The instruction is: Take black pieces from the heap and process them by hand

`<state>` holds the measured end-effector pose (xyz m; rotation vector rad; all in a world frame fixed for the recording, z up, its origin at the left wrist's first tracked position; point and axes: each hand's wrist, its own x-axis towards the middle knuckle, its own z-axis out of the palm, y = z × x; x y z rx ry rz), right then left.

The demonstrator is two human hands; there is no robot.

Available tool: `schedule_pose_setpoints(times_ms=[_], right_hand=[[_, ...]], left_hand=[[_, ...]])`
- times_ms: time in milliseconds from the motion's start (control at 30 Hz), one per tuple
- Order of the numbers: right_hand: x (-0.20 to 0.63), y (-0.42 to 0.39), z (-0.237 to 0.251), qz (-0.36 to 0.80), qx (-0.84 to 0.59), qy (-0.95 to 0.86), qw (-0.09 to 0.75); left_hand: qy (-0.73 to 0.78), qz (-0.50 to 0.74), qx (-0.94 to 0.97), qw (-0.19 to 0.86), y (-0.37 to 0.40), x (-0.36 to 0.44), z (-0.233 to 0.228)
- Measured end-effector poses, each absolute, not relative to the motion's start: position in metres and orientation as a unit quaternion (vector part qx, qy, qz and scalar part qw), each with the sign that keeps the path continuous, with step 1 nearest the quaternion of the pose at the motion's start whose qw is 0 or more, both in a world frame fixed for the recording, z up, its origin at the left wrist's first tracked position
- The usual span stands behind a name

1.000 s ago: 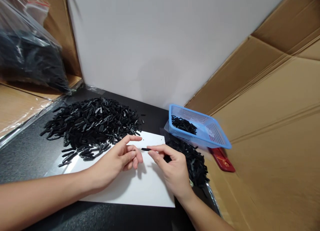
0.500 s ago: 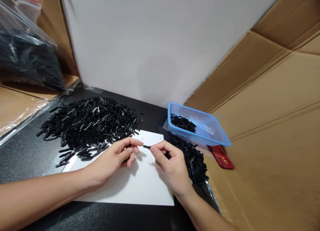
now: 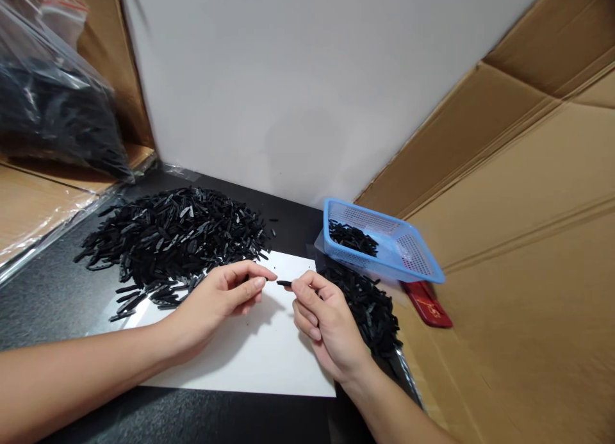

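— Where's the small black plastic strip (image 3: 284, 282)?
— Over the white sheet (image 3: 269, 361), pinched in the right hand (image 3: 327, 322) grip; the left hand (image 3: 218, 296) grip, fingers together, touches its other end.

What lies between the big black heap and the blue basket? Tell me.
In the head view, between the big heap of black parts and the blue basket lies bare black tabletop and the far edge of the white sheet.

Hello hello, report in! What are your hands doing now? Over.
Both hands pinching one small black piece over the white sheet: left hand, right hand. Big black pile left, blue basket right. Nothing blocking.
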<state>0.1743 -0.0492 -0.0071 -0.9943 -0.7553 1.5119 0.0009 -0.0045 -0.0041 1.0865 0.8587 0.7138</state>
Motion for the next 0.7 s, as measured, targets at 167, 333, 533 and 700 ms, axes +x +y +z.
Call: schedule_pose_setpoints(times_ms=[167,333,533,700], right_hand=[[0.1765,-0.0481,-0.0084,0.67,-0.4,-0.283,0.558],[0.1821,-0.0455,-0.0076,0.695,-0.372,-0.276,0.549],[0.1806,-0.0478,-0.0115,0.467,-0.52,-0.508,0.503],[0.1776,-0.0523,-0.0101,0.347,-0.552,-0.61,0.45]], left_hand=[[0.415,0.313,0.456,0.722,-0.0029,0.0023,-0.0058],[0.394,0.307,0.461,0.733,-0.0057,0.0028,-0.0056],[0.365,0.305,0.512,0.715,-0.0088,-0.0001,-0.0042],[0.352,0.307,0.57,0.676,-0.0086,-0.0001,-0.0007]])
